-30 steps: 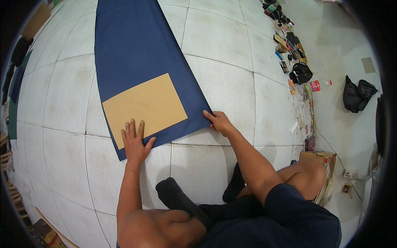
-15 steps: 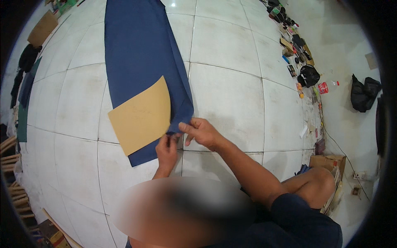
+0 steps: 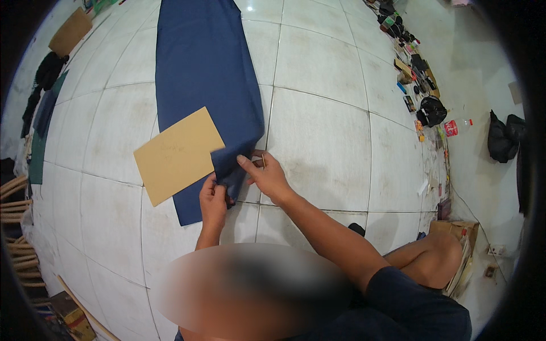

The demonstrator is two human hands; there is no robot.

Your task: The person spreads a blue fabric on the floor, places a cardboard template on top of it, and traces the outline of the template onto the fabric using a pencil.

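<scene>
A long piece of dark blue cloth (image 3: 207,68) lies lengthwise on the floor. Across its near end rests a tan card piece (image 3: 176,156) with faint handwriting, its left part sticking out past the cloth. The cloth's near right corner is lifted and turned over the card's right edge. My left hand (image 3: 213,199) pinches the cloth's edge close to the card's lower right corner. Just to its right, my right hand (image 3: 268,177) grips the lifted fold between thumb and fingers. A thin yellowish thing shows by its fingers, too small to make out.
White floor tiles (image 3: 318,136) surround the cloth. Along the right wall lie many small items, a black bag (image 3: 432,111) and a bottle with a red label (image 3: 452,127). Rolled lengths (image 3: 17,204) are stacked at left, and a cardboard box (image 3: 455,230) stands near my knee.
The card has shifted left and lies flatter, its right side no longer curling up. The cloth corner now folds over the card's edge, and both hands have moved slightly left.
</scene>
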